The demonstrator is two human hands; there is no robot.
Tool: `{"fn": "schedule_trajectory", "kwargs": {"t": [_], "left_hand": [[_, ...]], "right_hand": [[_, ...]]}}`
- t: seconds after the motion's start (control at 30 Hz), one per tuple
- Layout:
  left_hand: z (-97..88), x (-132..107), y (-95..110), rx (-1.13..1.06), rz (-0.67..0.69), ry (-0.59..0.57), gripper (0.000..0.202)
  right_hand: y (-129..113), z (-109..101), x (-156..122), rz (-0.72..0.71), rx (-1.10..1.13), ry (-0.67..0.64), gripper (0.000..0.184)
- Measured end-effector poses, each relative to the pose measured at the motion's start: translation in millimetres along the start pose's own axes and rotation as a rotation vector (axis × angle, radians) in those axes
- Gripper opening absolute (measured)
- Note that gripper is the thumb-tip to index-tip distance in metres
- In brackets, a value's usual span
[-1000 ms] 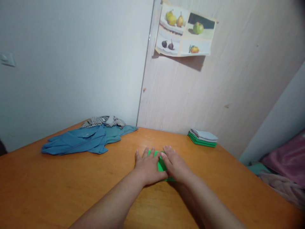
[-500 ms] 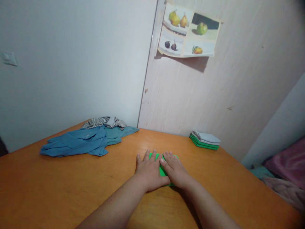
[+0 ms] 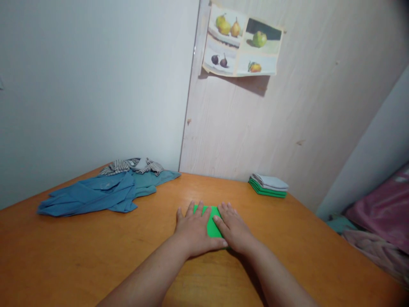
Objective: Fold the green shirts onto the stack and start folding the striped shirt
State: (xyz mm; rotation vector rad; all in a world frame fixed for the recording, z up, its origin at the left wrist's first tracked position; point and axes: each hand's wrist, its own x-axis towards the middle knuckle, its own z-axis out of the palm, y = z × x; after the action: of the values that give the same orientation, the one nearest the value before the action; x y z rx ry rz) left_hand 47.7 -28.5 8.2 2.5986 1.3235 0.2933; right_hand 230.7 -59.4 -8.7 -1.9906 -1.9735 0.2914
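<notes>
A folded green cloth (image 3: 213, 226) lies flat on the table in front of me, partly covered by both hands. My left hand (image 3: 194, 232) rests palm down over its left side, fingers spread and thumb stretched along the near edge. Across the right side lies my right hand (image 3: 232, 226), also palm down with its fingers stretched out. The thumb tip of my left hand reaches close to the right palm. Neither hand grips the cloth; both lie on top of it.
On the orange wooden table (image 3: 96, 251), crumpled blue clothing (image 3: 92, 194) and a striped garment (image 3: 131, 165) lie at the back left. A stack of folded green and grey cloths (image 3: 268, 185) sits at the back right. Pink fabric (image 3: 380, 209) lies beyond the right edge.
The right hand has shifted slightly to the right over the cloth, so more green shows between the hands. The whole view has turned a little to the right.
</notes>
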Motion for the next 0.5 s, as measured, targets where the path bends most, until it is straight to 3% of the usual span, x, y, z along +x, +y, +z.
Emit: {"fn": "schedule_trajectory", "kwargs": {"t": [0.3, 0.5], "left_hand": [[-0.9, -0.6, -1.3, -0.023, 0.013, -0.008, 0.122], [-2.6, -2.3, -8.9, -0.074, 0.052, 0.018, 0.112]], "right_hand": [[5.8, 6.3, 1.5, 0.005, 0.006, 0.010, 0.083], [20.3, 11.7, 9.5, 0.003, 0.209, 0.062, 0.089]]}}
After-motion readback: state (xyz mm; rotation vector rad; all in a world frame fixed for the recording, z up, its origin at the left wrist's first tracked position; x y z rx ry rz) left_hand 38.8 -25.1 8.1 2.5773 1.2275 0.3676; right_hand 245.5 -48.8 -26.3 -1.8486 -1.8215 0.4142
